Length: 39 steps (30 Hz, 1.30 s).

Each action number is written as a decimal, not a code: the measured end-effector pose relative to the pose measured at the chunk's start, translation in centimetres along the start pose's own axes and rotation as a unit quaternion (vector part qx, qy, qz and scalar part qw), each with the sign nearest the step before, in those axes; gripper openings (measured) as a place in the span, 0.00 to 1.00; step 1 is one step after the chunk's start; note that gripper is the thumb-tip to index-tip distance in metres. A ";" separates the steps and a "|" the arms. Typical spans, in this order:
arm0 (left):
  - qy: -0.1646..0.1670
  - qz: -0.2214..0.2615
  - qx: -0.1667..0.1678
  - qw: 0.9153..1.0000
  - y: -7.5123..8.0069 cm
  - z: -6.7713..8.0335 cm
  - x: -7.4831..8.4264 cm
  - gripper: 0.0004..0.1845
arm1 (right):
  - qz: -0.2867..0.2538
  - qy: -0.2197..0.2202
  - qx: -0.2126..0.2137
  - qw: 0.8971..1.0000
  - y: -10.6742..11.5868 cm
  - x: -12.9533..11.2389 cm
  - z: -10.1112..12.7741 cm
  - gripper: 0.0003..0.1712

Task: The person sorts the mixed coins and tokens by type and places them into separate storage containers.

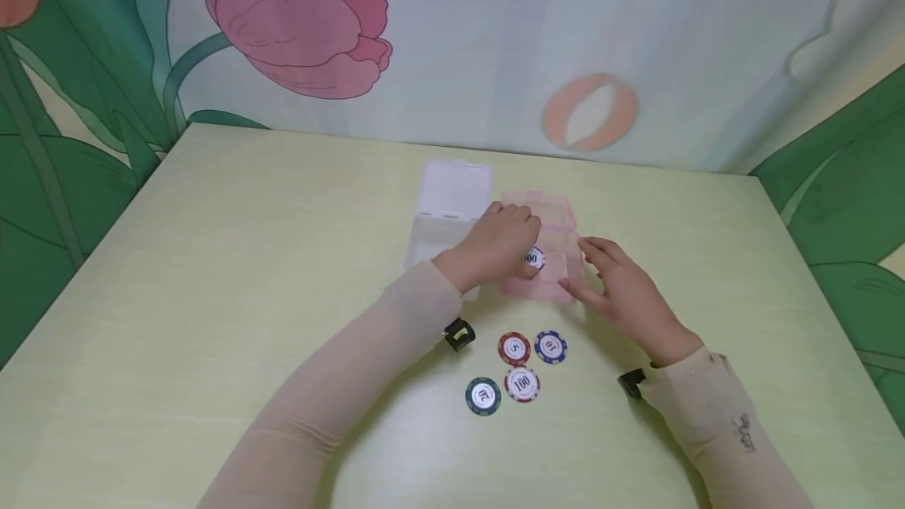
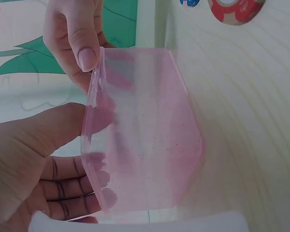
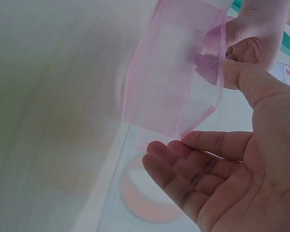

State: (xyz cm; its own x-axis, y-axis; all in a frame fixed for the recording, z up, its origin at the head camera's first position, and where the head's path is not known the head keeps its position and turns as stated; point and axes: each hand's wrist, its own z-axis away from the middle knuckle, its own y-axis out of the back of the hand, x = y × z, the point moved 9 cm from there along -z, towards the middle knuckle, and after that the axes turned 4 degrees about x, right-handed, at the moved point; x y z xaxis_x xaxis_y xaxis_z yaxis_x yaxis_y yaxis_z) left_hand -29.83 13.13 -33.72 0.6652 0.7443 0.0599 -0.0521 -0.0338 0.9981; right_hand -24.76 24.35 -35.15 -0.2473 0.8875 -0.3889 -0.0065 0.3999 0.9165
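Note:
A pink see-through box (image 1: 558, 289) stands open mid-table. My left hand (image 1: 495, 246) reaches into it from the left and pinches a white-centred chip marked 500 (image 1: 533, 259) over the box. In the left wrist view its fingers (image 2: 99, 179) show curled behind the pink wall (image 2: 150, 140). My right hand (image 1: 615, 285) lies at the box's near right corner with its fingers straight and its thumb (image 3: 232, 72) against the pink rim (image 3: 221, 43). The chip does not show clearly in either wrist view.
A clear lidded box (image 1: 448, 206) stands open just left of the pink one. Several chips lie near the front: red 5 (image 1: 514, 348), blue 10 (image 1: 551, 346), maroon 100 (image 1: 522, 384), dark green (image 1: 483, 396). A painted wall rises behind the table (image 1: 177, 273).

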 end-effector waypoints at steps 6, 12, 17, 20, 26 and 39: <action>-0.007 0.001 0.007 1.000 0.1 0.1 -0.1 0.21 | -0.002 0.000 -0.002 1.000 0.0 -0.1 -0.2 0.41; -0.007 -0.003 0.022 1.000 0.6 0.6 -0.1 0.22 | -0.004 0.002 0.001 1.000 0.0 -0.3 -0.3 0.41; -0.007 0.028 0.065 0.997 2.0 1.8 -0.2 0.24 | -0.001 -0.001 0.000 1.000 0.0 -0.2 -0.3 0.41; -0.017 0.041 0.092 0.995 3.0 2.9 0.0 0.23 | 0.002 -0.002 -0.001 1.000 -0.1 -0.1 -0.3 0.41; -0.069 0.014 0.121 0.990 4.0 5.4 1.8 0.22 | 0.003 -0.002 0.001 1.000 0.0 -0.1 -0.1 0.41; -0.120 0.051 0.104 0.986 2.4 11.0 3.2 0.21 | 0.000 -0.005 -0.005 1.000 -0.1 0.0 0.0 0.41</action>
State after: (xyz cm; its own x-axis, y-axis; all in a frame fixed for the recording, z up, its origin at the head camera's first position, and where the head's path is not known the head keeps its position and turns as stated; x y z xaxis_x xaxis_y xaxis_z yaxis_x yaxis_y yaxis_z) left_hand -19.66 8.07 -30.94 0.8228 0.5514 0.1378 0.0090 -0.2550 0.9669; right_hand -24.75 24.32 -35.28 -0.2377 0.8894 -0.3906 -0.0156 0.3986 0.9170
